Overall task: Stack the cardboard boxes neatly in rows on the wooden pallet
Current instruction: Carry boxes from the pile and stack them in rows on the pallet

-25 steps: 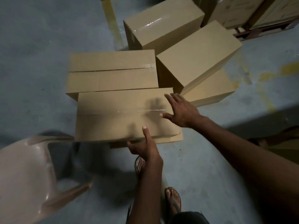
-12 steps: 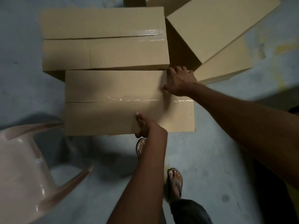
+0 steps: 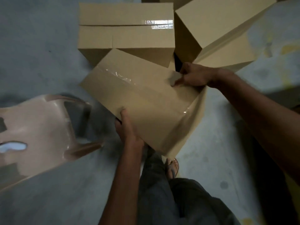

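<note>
Holding tilted cardboard box (image 3: pixel 142 101) over the floor (image 3: pixel 40 46) beside other boxes (image 3: pixel 126 34), left hand (image 3: pixel 128 132) clamping its near edge, thumb on top, right hand (image 3: pixel 194 75) gripping far corner; pallet out of view, placing apparently not yet done.

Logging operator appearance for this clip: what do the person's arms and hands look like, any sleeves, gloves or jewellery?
The left forearm and right forearm are bare up to the frame edge, with no sleeve in view. The left hand and right hand are ungloved. No watch, bracelet or ring shows, though the dim, blurred picture could hide a thin one.
</note>
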`<act>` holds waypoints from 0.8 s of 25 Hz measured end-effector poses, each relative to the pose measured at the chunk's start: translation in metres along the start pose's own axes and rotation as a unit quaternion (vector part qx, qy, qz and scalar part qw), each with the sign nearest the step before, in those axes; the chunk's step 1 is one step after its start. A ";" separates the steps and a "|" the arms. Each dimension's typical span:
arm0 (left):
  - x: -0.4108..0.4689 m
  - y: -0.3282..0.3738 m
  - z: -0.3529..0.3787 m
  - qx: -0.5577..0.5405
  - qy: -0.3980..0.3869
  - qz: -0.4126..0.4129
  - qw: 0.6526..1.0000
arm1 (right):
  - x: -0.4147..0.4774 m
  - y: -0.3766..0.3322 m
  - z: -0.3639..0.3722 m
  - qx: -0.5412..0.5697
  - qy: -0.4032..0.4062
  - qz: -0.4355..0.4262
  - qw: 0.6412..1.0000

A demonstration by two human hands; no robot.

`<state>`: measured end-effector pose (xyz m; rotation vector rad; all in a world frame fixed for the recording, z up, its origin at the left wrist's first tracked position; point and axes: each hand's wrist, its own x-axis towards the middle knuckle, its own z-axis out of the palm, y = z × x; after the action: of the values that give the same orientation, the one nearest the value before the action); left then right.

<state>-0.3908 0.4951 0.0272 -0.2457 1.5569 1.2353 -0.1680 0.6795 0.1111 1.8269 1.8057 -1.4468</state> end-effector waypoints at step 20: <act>-0.406 0.048 -0.141 0.386 -0.393 0.299 0.779 | -0.579 0.108 0.216 0.482 0.245 -0.008 0.841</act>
<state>-0.3474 0.2321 0.3673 1.2428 1.2462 0.8342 -0.0537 0.1183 0.3676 2.8515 1.2833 -2.3274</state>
